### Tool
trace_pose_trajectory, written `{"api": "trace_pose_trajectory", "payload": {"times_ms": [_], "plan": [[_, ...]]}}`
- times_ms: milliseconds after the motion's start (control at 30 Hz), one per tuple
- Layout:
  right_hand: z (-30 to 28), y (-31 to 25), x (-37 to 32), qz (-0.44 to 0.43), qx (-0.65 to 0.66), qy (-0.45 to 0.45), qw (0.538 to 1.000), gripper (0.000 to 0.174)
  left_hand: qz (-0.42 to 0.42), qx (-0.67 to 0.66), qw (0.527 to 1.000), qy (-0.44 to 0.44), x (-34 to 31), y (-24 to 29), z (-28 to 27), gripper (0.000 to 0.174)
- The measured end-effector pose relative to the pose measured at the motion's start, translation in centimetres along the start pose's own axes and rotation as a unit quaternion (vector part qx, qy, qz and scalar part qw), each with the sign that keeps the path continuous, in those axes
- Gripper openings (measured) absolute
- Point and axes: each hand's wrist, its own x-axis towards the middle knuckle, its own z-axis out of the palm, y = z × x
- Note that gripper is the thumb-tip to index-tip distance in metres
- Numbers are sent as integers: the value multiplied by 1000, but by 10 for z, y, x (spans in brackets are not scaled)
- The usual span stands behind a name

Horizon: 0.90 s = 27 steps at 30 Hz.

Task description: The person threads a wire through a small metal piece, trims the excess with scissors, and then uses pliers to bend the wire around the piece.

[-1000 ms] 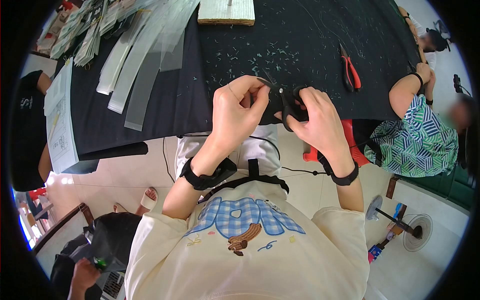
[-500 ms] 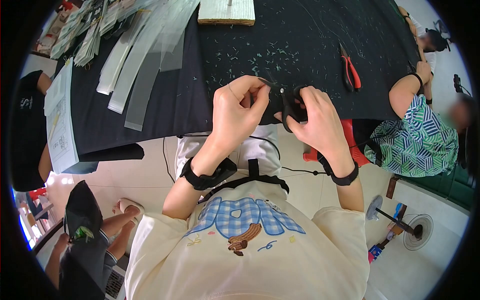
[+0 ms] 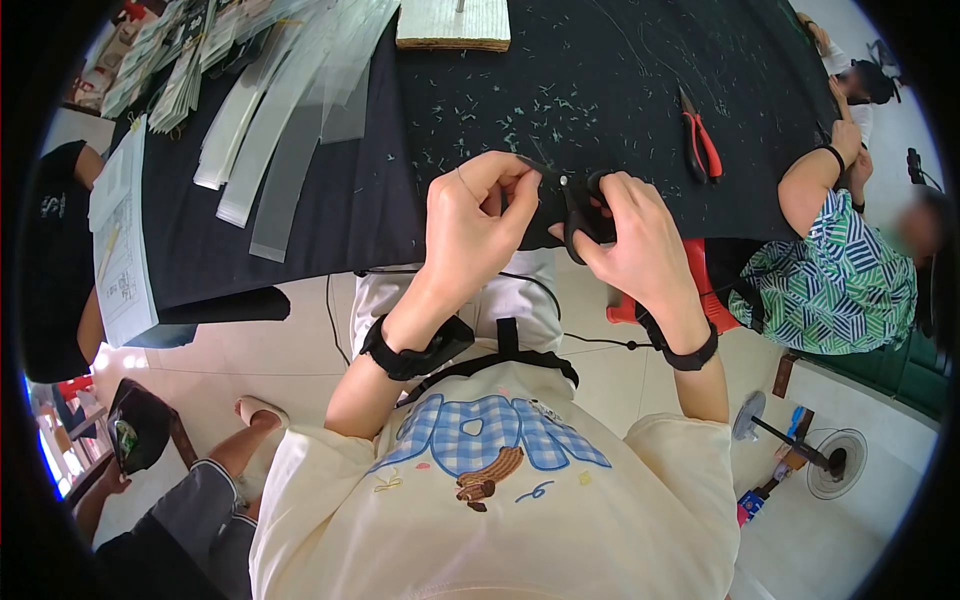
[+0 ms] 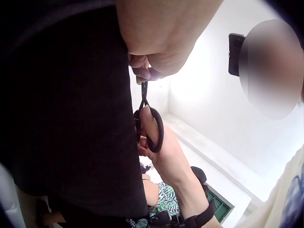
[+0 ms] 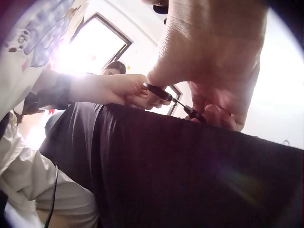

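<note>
Black-handled scissors (image 3: pixel 578 215) are in my right hand (image 3: pixel 640 235), with thumb and fingers through the loops. Their blades point left toward the fingertips of my left hand (image 3: pixel 475 220), which are pinched together just beside the blade tips. Whatever lies between those fingertips is too small to tell. In the left wrist view the scissors (image 4: pixel 145 102) stand below the left hand (image 4: pixel 156 42), the right thumb through one loop. From the right wrist view, the scissors' pivot lies between both hands, close above the black cloth (image 5: pixel 199 171).
Small green clippings (image 3: pixel 510 122) are scattered on the black cloth. Red-handled pliers (image 3: pixel 702 145) lie at the right, a white block (image 3: pixel 452 22) at the back. Clear plastic strips (image 3: pixel 275 130) and a paper sheet (image 3: pixel 122 250) are at the left. A person in a patterned shirt (image 3: pixel 840 275) sits at the right.
Both hands stay in the same place; the scissor blades, spread apart a second ago, now look closed together. At lower left, a passing person has changed position.
</note>
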Motion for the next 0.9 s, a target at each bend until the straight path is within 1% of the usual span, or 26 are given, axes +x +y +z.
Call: {"api": "trace_pose_trajectory", "payload": {"times_ms": [200,333,600,900], "plan": [[2,7,-3,-17,-2,-7,1000,32,3,1,1000,1,0,0,0,4],[0,1,-1,1,11,-7,1000,31,2,0,1000,4,0,0,0,4],[0,7,-3,-24,-10,-9,1000,30,-3,0,1000,2,0,1,0,4],[3,7,-5,-13,4,-6,1000,28,4,3,1000,4,-1,0,0,4]]}}
